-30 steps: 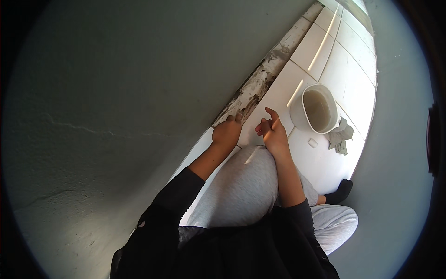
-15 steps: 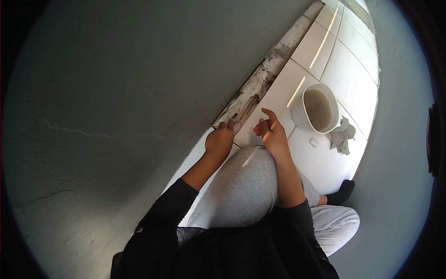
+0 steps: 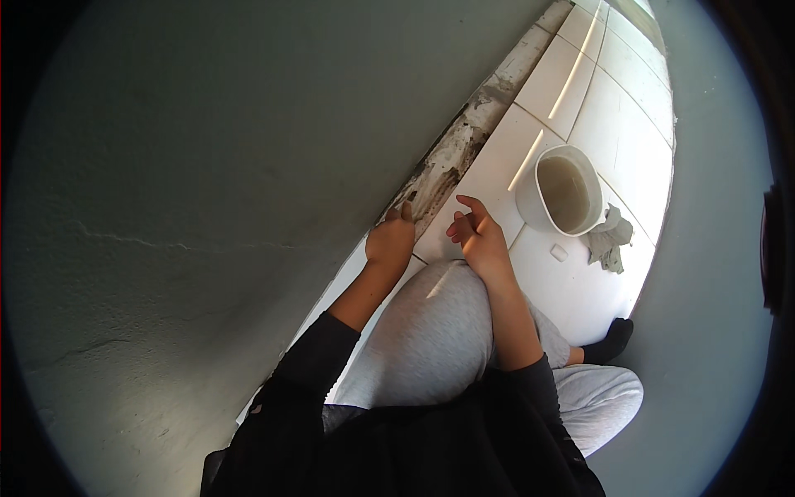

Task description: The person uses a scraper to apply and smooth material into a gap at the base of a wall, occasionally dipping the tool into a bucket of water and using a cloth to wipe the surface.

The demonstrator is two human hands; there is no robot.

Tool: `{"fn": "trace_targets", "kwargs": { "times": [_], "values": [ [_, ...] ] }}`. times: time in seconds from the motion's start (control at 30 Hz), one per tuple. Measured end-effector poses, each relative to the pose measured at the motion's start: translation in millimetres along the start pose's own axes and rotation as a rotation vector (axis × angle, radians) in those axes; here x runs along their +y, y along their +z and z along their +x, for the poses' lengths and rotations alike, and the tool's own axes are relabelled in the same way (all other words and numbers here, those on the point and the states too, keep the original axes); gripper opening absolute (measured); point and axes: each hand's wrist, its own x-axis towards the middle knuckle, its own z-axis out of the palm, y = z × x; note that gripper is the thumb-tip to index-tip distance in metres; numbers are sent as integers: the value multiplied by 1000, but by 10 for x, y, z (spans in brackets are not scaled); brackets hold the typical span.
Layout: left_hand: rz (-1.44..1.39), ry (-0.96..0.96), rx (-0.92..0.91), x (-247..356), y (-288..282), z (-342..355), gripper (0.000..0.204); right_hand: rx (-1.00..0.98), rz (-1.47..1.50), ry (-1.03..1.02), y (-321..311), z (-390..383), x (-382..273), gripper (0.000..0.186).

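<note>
My left hand (image 3: 389,238) reaches to the bare, peeling strip (image 3: 454,151) at the foot of the grey wall. Its fingers are closed and point at the strip's near end. A small dark thing shows at the fingertips, too small to name. My right hand (image 3: 484,240) hovers above the white tiles beside my raised knee. It holds nothing; the index finger stretches out and the others curl loosely apart from it. The strip is off-white with brown and dark rough patches.
A white tub (image 3: 566,190) of cloudy liquid stands on the tiled floor (image 3: 484,178) at the right. Against its near side lies a crumpled grey-green cloth (image 3: 609,242), with a small white block (image 3: 560,253) close by. Grey walls rise on both sides.
My left hand has shifted slightly up along the strip, and the dark thing at its fingertips has moved with it. My right hand has hardly moved. The tub and cloth stay put.
</note>
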Motion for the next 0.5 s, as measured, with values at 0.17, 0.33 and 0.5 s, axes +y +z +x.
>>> {"fn": "trace_targets", "kwargs": {
  "times": [0.17,0.33,0.5],
  "values": [
    [-26,-47,33,43,-67,522,43,1,-28,8,55,10,-21,31],
    [-32,-45,91,58,59,207,45,18,-16,18,-29,24,5,30],
    [43,-17,35,-26,43,-136,42,-17,6,-2,-11,3,-10,30]
  ]
}}
